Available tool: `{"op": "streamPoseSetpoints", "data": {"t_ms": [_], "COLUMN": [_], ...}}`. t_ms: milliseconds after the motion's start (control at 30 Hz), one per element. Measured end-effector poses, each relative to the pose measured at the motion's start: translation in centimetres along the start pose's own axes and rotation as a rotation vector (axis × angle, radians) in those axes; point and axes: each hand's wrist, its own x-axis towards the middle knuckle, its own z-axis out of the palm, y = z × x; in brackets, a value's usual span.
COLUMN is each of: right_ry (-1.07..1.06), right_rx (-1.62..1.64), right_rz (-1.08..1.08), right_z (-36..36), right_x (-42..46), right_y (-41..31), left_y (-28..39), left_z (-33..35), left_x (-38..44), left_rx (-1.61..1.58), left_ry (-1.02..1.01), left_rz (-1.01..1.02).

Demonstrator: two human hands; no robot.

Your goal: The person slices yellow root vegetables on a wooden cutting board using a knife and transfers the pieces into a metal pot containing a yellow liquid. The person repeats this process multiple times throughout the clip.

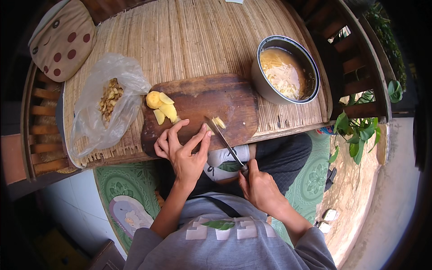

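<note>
My right hand (259,186) grips the dark handle of a kitchen knife (226,143). Its blade slants across a brown wooden cutting board (202,98), tip away from me. With thumb and fingertips, my left hand (185,145) steadies a small piece of potato (211,130) against the board, left of the blade; the fingers hide part of it. Thin cut strips (219,122) lie just right of the blade. Toward the board's left end rest several yellow slices (167,109) and a rounded peeled piece (154,100), which looks like potato.
Right of the board stands a rice-cooker inner pot (255,72) holding cloudy liquid and pale strips. A clear plastic bag (131,72) with brown peelings (110,98) lies at left. Beneath is a bamboo mat (189,40) on a bench with slatted wooden sides; a spotted cushion (64,44) leans far left.
</note>
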Motion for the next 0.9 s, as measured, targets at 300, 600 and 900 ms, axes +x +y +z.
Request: {"op": "streamPoseSetpoints", "data": {"t_ms": [300, 600, 900], "right_ry": [0.002, 0.002, -0.019], "right_rx": [-0.034, -0.096, -0.131], "right_rz": [-0.001, -0.018, -0.014], "right_z": [-0.6, -1.4, -0.6], "right_x": [-1.0, -1.3, -0.8], "right_y": [-0.7, -1.2, -0.7], "left_y": [0.2, 0.2, -0.2], "left_z": [0.1, 0.1, 0.2], "left_x": [0.0, 0.1, -0.1], "left_rx": [0.006, 0.002, -0.015], "left_ry": [0.015, 0.011, -0.006], "left_rz": [-0.021, -0.029, -0.028]}}
